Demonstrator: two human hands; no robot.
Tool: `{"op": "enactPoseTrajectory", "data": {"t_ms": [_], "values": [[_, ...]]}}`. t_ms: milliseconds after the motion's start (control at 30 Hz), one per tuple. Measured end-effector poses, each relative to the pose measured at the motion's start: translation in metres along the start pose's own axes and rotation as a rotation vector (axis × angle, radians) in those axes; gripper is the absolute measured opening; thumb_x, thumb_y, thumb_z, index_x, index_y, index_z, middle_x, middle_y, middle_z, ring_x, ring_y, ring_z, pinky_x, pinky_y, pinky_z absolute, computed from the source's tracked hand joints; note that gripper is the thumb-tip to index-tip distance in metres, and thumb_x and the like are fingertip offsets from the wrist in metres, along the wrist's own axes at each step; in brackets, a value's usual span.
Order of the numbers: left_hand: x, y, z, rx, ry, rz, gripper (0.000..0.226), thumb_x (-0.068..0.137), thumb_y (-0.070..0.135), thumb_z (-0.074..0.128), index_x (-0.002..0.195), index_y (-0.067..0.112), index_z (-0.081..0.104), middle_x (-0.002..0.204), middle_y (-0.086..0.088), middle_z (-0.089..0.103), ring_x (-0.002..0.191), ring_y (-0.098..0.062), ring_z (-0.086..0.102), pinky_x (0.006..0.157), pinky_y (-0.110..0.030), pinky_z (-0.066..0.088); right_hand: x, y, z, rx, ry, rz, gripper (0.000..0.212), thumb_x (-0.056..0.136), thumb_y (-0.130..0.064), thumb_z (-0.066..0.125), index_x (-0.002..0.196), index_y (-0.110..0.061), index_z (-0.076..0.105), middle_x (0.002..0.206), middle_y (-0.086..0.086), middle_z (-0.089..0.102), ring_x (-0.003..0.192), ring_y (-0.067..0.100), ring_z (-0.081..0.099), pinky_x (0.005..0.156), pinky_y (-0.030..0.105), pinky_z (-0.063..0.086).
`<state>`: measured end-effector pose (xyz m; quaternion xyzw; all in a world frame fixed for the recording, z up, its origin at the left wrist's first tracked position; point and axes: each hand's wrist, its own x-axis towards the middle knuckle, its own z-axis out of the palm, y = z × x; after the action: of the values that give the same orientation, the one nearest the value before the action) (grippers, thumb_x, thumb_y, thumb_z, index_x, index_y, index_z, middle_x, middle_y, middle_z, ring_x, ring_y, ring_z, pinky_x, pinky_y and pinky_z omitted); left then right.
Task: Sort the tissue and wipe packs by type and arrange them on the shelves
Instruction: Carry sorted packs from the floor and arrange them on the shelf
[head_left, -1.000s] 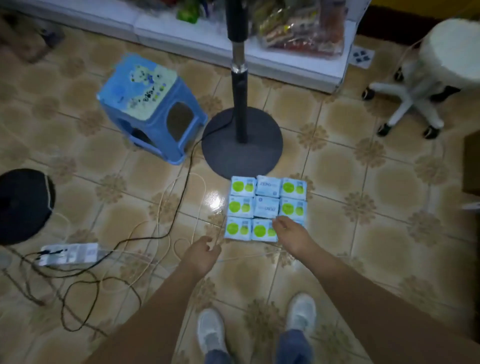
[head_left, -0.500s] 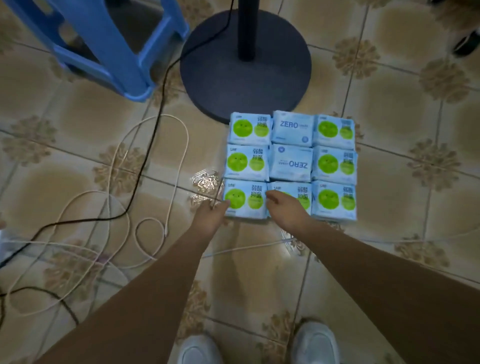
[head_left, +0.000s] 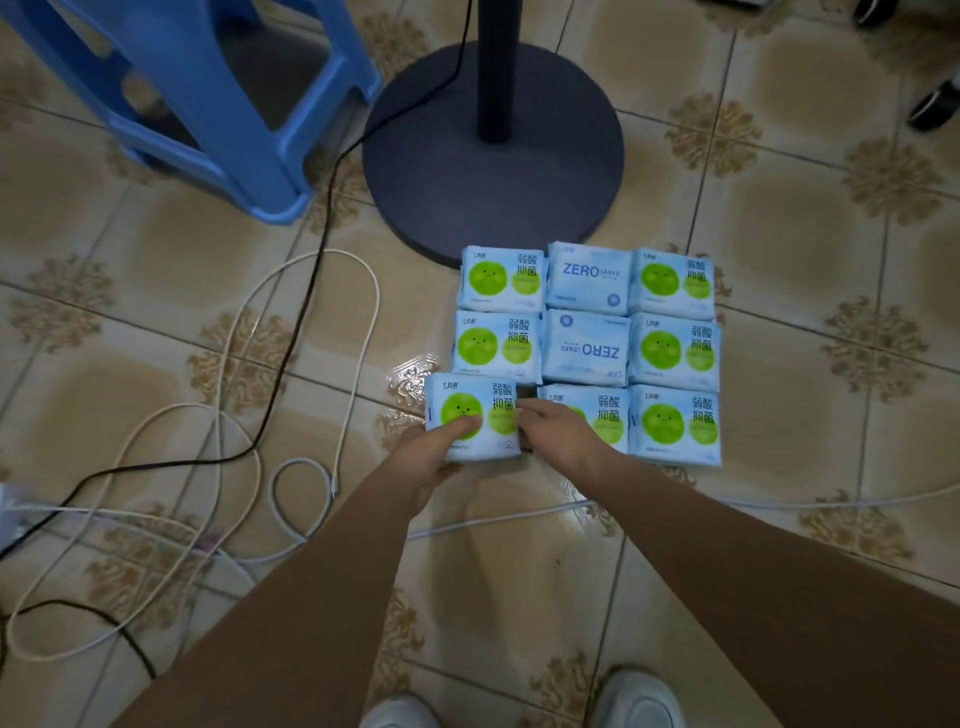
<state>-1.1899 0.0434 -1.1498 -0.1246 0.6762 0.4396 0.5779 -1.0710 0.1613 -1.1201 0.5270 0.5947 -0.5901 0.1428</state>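
**Lifting the near-left pack**

My left hand (head_left: 423, 457) is gripping the near-left green pack (head_left: 470, 415), thumb on top, lifting it off the floor (head_left: 727, 545). My right hand's fingers (head_left: 530, 410) are pinching its right edge, beside the remaining packs (head_left: 670, 353).

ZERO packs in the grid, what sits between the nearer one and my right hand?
In the head view, one green-circle pack lies between the nearer ZERO pack and the right hand.

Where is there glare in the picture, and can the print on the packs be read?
Head view: glare shines on the floor tile left of the packs; the room is dim. The large print on the ZERO pack reads clearly; the left hand covers part of the lifted green-dot pack.
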Motion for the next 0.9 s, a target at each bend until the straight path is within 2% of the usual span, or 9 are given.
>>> {"op": "enactPoseTrajectory", "data": {"t_ms": [67, 167, 267, 333, 400, 533, 600, 733, 900], "values": [[-0.016, 0.008, -0.007, -0.023, 0.003, -0.002, 0.038, 0.088, 0.018, 0.074, 0.123, 0.006, 0.067, 0.116, -0.015, 0.073, 0.108, -0.031, 0.069, 0.093, -0.042, 0.058, -0.013, -0.008, 0.0, -0.002, -0.014, -0.012, 0.037, 0.099, -0.023, 0.045, 0.129, -0.018, 0.066, 0.132, 0.008, 0.063, 0.122, 0.027, 0.058, 0.109, 0.042, 0.043], [-0.049, 0.023, -0.018, -0.063, -0.028, -0.011, 0.034, 0.091, 0.015, 0.07, 0.123, 0.006, 0.065, 0.117, -0.014, 0.073, 0.106, -0.03, 0.069, 0.076, -0.031, 0.062, -0.041, -0.026, -0.006, 0.002, -0.01, 0.026, 0.042, 0.104, -0.02, 0.04, 0.144, -0.013, 0.051, 0.146, 0.01, 0.051, 0.132, 0.026, 0.049, 0.109, 0.031, 0.038], [-0.087, 0.043, -0.024, -0.133, -0.131, -0.045, 0.032, 0.093, 0.015, 0.066, 0.125, 0.009, 0.064, 0.123, -0.014, 0.071, 0.117, -0.031, 0.065, 0.096, -0.039, 0.056, -0.065, -0.047, -0.013, 0.041, 0.02, 0.079, 0.042, 0.107, -0.028, 0.035, 0.144, -0.013, 0.047, 0.145, 0.01, 0.049, 0.132, 0.028, 0.047, 0.107, 0.031, 0.036], [-0.116, 0.061, -0.024, -0.16, -0.174, -0.064, 0.027, 0.093, 0.015, 0.064, 0.12, 0.013, 0.065, 0.122, -0.013, 0.071, 0.118, -0.03, 0.064, 0.105, -0.044, 0.049, -0.082, -0.068, -0.019, 0.154, 0.028, 0.123, 0.034, 0.106, -0.034, 0.036, 0.123, -0.015, 0.06, 0.128, 0.012, 0.06, 0.114, 0.029, 0.057, 0.106, 0.035, 0.042], [-0.145, 0.082, -0.019, -0.163, -0.199, -0.068, 0.026, 0.092, 0.016, 0.066, 0.118, 0.014, 0.065, 0.118, -0.011, 0.074, 0.111, -0.029, 0.067, 0.103, -0.046, 0.05, -0.102, -0.089, -0.03, 0.332, 0.024, 0.168, 0.027, 0.105, -0.038, 0.041, 0.098, -0.021, 0.061, 0.1, 0.01, 0.067, 0.088, 0.024, 0.061, 0.098, 0.039, 0.05], [-0.21, 0.132, 0.006, -0.109, -0.225, -0.012, 0.022, 0.091, 0.019, 0.067, 0.113, 0.015, 0.066, 0.101, -0.007, 0.076, 0.092, -0.023, 0.068, 0.094, -0.042, 0.052, -0.159, -0.136, -0.069, 0.484, -0.002, 0.096, 0.021, 0.103, -0.026, 0.042, 0.099, -0.025, 0.063, 0.092, 0.001, 0.065, 0.076, 0.015, 0.059, 0.07, 0.028, 0.049], [-0.246, 0.163, 0.026, -0.061, -0.242, 0.031, 0.022, 0.092, 0.021, 0.067, 0.113, 0.018, 0.066, 0.102, -0.004, 0.076, 0.093, -0.021, 0.068, 0.096, -0.04, 0.051, -0.194, -0.163, -0.096, 0.559, 0.017, 0.063, 0.023, 0.104, -0.029, 0.043, 0.098, -0.025, 0.065, 0.091, -0.003, 0.068, 0.076, 0.013, 0.061, 0.069, 0.029, 0.05], [-0.329, 0.227, 0.074, 0.018, -0.258, 0.147, 0.027, 0.089, 0.026, 0.072, 0.116, 0.019, 0.068, 0.105, 0.0, 0.076, 0.094, -0.017, 0.069, 0.089, -0.033, 0.053, -0.276, -0.218, -0.156, 0.639, 0.049, -0.015, 0.038, 0.099, -0.056, 0.046, 0.109, -0.026, 0.067, 0.101, -0.003, 0.074, 0.096, 0.017, 0.069, 0.093, 0.038, 0.054], [-0.462, 0.29, 0.144, 0.139, -0.259, 0.315, 0.035, 0.088, 0.027, 0.076, 0.121, 0.019, 0.065, 0.111, -0.001, 0.075, 0.098, -0.015, 0.069, 0.082, -0.029, 0.052, -0.404, -0.27, -0.233, 0.664, 0.09, -0.193, 0.06, 0.076, -0.064, 0.066, 0.124, -0.029, 0.061, 0.115, -0.002, 0.074, 0.103, 0.016, 0.071, 0.08, 0.029, 0.055]]}}
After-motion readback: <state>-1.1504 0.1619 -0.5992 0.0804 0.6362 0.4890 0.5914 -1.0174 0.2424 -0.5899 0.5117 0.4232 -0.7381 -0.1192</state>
